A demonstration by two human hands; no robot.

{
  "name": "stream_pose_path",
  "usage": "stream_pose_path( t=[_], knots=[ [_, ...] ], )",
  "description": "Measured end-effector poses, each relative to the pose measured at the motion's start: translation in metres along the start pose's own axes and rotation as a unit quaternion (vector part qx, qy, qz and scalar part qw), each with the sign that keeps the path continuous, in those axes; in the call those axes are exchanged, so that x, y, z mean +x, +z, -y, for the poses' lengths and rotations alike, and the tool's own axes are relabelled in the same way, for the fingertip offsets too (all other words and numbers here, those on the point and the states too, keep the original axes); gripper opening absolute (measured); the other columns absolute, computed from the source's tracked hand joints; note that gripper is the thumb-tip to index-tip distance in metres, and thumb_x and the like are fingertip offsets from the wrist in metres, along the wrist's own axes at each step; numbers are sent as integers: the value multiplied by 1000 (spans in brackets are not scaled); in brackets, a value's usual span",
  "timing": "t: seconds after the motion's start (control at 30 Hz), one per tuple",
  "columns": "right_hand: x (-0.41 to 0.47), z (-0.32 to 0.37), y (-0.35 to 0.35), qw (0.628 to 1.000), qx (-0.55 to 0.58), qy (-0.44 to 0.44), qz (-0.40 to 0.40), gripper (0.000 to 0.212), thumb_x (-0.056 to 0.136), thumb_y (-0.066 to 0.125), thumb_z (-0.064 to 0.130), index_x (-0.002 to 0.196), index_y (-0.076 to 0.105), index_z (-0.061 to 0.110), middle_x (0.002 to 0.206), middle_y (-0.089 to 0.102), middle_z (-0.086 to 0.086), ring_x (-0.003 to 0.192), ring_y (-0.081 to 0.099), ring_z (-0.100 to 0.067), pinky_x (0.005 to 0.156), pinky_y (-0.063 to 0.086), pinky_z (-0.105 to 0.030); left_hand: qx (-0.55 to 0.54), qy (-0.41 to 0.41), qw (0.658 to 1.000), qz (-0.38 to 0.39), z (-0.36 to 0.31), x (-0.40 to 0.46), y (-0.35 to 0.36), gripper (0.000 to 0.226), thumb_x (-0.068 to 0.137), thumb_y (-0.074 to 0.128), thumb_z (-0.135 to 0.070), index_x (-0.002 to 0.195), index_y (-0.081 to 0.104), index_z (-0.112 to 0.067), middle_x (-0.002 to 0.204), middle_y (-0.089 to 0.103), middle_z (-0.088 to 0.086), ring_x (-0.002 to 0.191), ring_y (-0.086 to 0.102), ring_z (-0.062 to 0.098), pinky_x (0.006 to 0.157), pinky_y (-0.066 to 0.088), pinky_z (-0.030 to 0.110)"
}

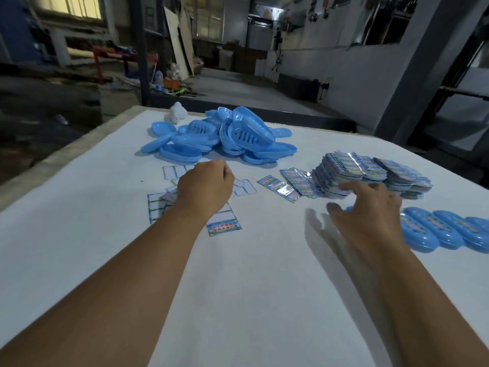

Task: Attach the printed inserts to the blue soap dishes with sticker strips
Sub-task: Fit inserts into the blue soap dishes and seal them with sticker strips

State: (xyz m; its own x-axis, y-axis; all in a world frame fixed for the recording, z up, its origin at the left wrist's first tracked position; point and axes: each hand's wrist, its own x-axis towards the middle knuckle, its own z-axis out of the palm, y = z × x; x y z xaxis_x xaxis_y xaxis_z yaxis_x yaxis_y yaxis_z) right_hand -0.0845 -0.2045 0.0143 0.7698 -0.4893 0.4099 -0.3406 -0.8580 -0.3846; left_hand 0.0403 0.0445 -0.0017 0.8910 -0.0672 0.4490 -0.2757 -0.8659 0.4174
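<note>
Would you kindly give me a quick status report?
Left hand curled over sticker sheets. Right hand open by insert stack. Dish pile untouched.

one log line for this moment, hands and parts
left hand: curled over sticker sheets | right hand: open, by finished dishes | insert stack: right | loose dish pile: far centre

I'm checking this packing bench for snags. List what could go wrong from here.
1. The right hand hovers, blurred, beside the tall stack of inserts; a bump could topple it.
2. The sticker sheets lie scattered under the left hand, so strips may crease or stick together.
3. The loose pile of soap dishes could slide when one is pulled.
</note>
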Motion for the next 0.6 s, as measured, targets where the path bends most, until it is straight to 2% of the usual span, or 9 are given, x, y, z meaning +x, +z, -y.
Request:
stream_pose_path(
  t=[0.13,0.2,0.27,0.33,0.47,0.6],
  knots=[
    [16,42,19,990,32,-132,-36,31,88,68,30,119,69,24,118,63,-10,118,49,-33,103,26,-35,24,-10,997,-66,13,15,-3,23,100,42,-28,84,54,-17,90,61,4,79,51,23,66,39,36],
    [24,64,32,988,59,-142,-21,32,91,65,29,123,66,26,121,61,-7,118,47,-33,102,31,-38,46,-7,995,-89,19,25,-4,25,101,43,-25,92,63,-13,98,64,7,88,56,26,74,45,40],
    [26,81,46,986,87,-140,-2,33,93,63,26,126,64,25,122,60,-5,116,47,-31,100,37,-40,71,-10,993,-91,26,35,-4,27,100,44,-23,108,68,-12,109,67,7,103,58,28,86,47,43],
    [24,89,58,984,106,-140,23,34,94,61,25,127,63,24,121,60,-4,115,45,-29,98,38,-39,91,-23,994,-60,34,43,-1,31,99,45,-20,124,64,-16,124,65,5,117,53,28,96,42,43],
    [25,87,66,981,139,-132,37,32,92,64,33,123,66,25,114,60,-1,114,48,-27,94,35,-32,106,-49,992,39,46,52,6,45,99,41,-18,144,44,-20,147,50,3,138,36,27,108,33,45],
    [27,86,62,974,190,-118,28,30,90,67,38,118,68,26,105,57,5,109,54,-24,92,40,-32,125,-66,988,59,48,53,8,43,99,43,-21,142,43,-21,140,54,5,133,40,29,103,36,44]
  ],
)
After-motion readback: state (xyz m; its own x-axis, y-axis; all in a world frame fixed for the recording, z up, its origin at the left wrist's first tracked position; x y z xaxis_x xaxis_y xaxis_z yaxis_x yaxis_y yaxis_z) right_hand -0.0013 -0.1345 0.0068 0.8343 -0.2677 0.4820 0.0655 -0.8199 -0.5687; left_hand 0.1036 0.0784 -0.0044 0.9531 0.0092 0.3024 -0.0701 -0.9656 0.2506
